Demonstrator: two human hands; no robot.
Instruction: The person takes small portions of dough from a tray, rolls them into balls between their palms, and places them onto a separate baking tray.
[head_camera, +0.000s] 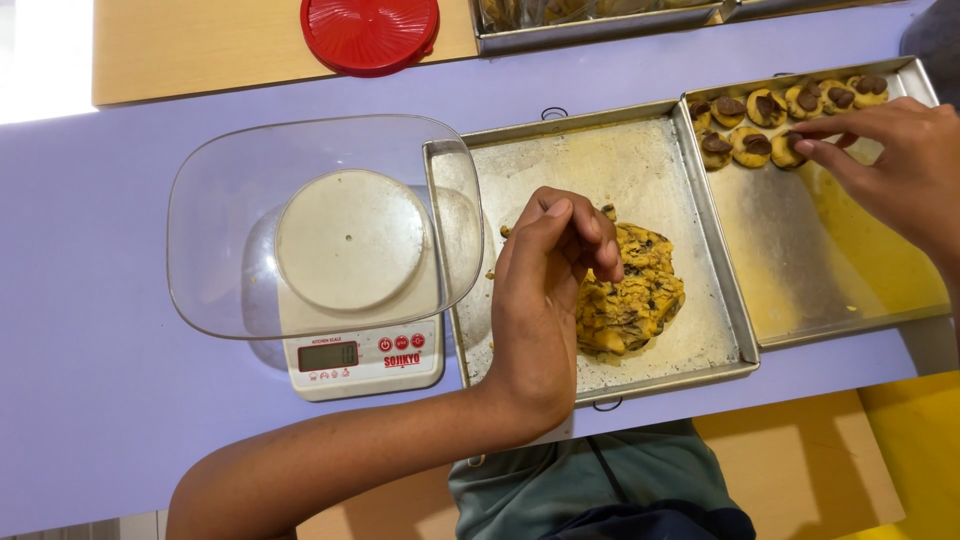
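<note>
- Left hand (545, 300) first: fingers (590, 232) curled in tight with the tips bunched against the thumb, hovering right over the dough lump (632, 290). Looks like a pinch, but I honestly can't tell whether there's a bit of dough inside, since the knuckles cover it.
- Right hand (895, 170): fingers half spread, the tips touching a dough ball (787, 150) topped with a brown chocolate piece, at the end of the second row.
- The dough sits in the middle tray (520, 170), toward its right half, with chocolate bits running through it. I'd guess it's soft, sticky and crumbly, so it'll tear off in pinches rather than lift whole. Best grabbed at a ragged edge with the fingertips.
- The finished balls line the top of the right tray (800, 290). Probably light and easy to dent, so hold them by the sides, not the chocolate top.
- Left of the trays: a clear bowl (230, 230) on a white kitchen scale (365, 355), its rim overlapping the middle tray's corner.
- Hard to see: the hand hides part of the dough, a red lid (370, 32) and another tray (590, 25) are cut off at the top, and the right tray's far corner runs out of frame.
</note>
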